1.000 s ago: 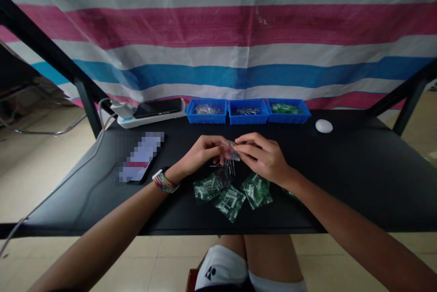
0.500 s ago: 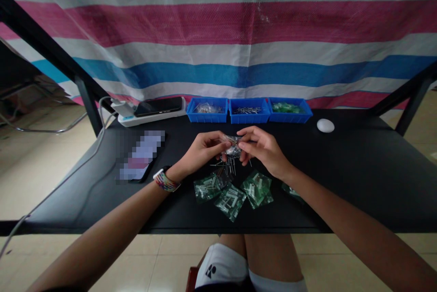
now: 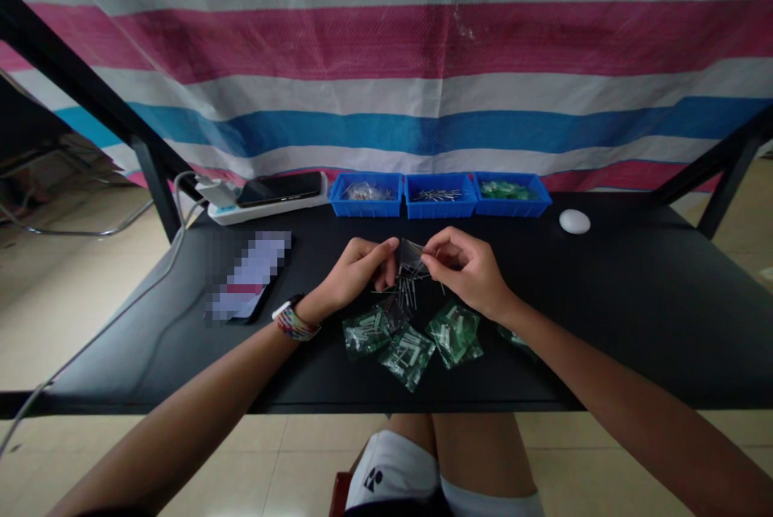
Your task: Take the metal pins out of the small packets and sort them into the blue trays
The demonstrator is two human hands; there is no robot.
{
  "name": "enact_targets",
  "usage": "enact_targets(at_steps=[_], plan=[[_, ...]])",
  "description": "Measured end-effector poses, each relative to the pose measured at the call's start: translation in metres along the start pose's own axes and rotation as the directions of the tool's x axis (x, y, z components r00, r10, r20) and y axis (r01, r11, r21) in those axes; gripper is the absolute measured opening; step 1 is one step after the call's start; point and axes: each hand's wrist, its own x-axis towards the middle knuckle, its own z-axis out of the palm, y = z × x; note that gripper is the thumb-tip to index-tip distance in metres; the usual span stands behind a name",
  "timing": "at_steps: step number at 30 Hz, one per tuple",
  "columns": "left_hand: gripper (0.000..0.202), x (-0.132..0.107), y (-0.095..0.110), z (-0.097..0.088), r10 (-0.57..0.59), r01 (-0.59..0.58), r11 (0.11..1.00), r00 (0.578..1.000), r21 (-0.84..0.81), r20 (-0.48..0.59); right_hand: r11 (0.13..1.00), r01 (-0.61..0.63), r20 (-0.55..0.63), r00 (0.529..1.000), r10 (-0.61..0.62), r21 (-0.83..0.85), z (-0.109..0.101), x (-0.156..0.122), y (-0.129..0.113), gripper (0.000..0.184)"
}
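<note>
Clear plastic bag (image 3: 411,254) is up between our two hands, over the black table (image 3: 634,299). Our right hand (image 3: 466,269) has its right edge pinched between thumb and finger. Our left hand (image 3: 357,274) is at the bag's left side, fingers curled, thumb pointing at it; we can't tell if it grips the film or just sits beside it.

Right below the bag we've got a heap of loose metal pins (image 3: 407,291) on the table, partly hidden behind the bag. Closer to us, three green packets (image 3: 407,357) lie near each other, white pieces showing inside. Our right forearm (image 3: 573,364) blocks most of a fourth packet (image 3: 513,338).

Beyond our hands, side by side: left blue bin (image 3: 365,209) with clear film in it, middle blue bin (image 3: 440,210) with metal pins, right blue bin (image 3: 513,209) with green film. Left of those, white power strip (image 3: 266,213) with a dark phone (image 3: 281,188) on top. Second phone (image 3: 252,275) nearer our left wrist, screen pixelated. White oval object (image 3: 574,221) sits well right of our hands. Striped sheet (image 3: 386,42) hangs behind everything.
</note>
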Motion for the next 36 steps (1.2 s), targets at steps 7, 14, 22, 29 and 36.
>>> enact_targets(at_steps=[7,14,22,29,36], plan=[[0.058,0.003,-0.002,-0.002,0.01,-0.004,0.99,0.999,-0.144,0.04,0.675,0.524,0.244,0.848,-0.47,-0.52,-0.008,-0.005,-0.002,0.014],[0.031,0.006,-0.004,-0.003,0.003,-0.01,0.981,0.999,-0.194,-0.04,0.636,0.516,0.235,0.848,-0.475,-0.574,-0.007,-0.007,0.001,0.036],[0.041,0.019,-0.016,-0.021,-0.049,-0.065,0.964,0.91,-0.257,-0.412,0.745,0.547,0.477,0.807,-0.349,-0.381,0.009,-0.016,-0.008,0.015],[0.039,0.026,-0.023,-0.036,-0.124,-0.13,0.928,0.776,-0.348,-0.618,0.728,0.557,0.612,0.753,-0.241,-0.4,0.018,-0.022,-0.005,0.019],[0.049,0.025,-0.017,-0.037,-0.143,-0.138,0.865,0.854,-0.482,-0.5,0.715,0.562,0.62,0.75,-0.229,-0.417,0.015,-0.017,-0.005,0.02]])
